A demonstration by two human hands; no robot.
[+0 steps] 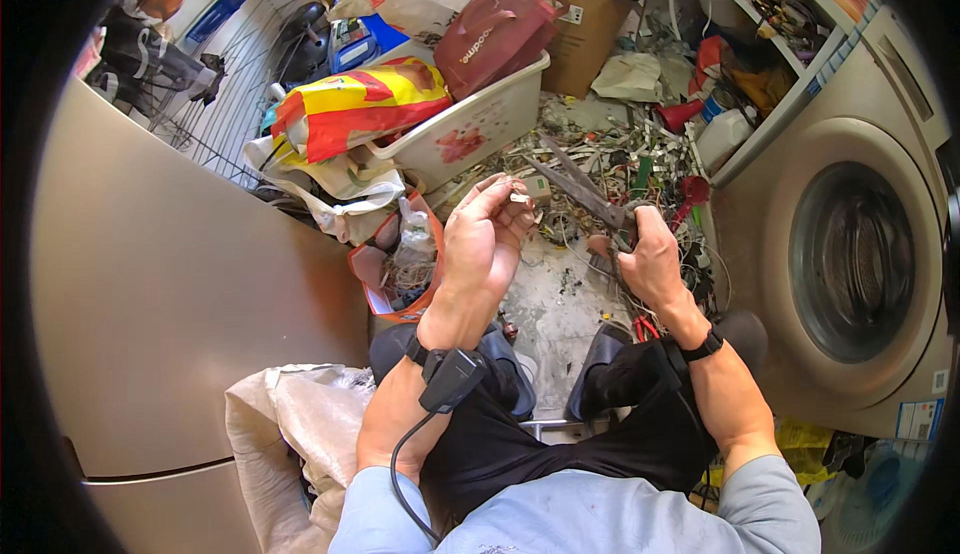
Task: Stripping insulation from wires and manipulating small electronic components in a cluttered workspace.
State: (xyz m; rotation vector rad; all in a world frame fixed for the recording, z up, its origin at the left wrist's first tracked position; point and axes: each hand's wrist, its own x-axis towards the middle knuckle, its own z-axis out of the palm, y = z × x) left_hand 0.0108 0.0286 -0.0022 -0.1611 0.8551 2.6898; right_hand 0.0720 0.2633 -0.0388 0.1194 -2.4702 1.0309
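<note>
My left hand (484, 239) is raised over the littered floor, its fingers pinching a small piece of metal (520, 198) with a coppery, whitish look. What kind of part it is cannot be made out. My right hand (655, 259) is wrapped round the handles of large dark metal shears (585, 190). Their blades are parted and point up and left, toward the left hand, without touching the small piece. Black bands circle both wrists, and a black device with a cable (453, 379) sits on the left one.
Scrap wires and parts (640, 169) cover the floor ahead. An orange-rimmed container (432, 284) with wire bits stands left of my feet. Beyond it is a white tub (480, 124) of bags. A washing machine (760, 184) flanks the right, a smooth metallic cabinet (200, 294) the left.
</note>
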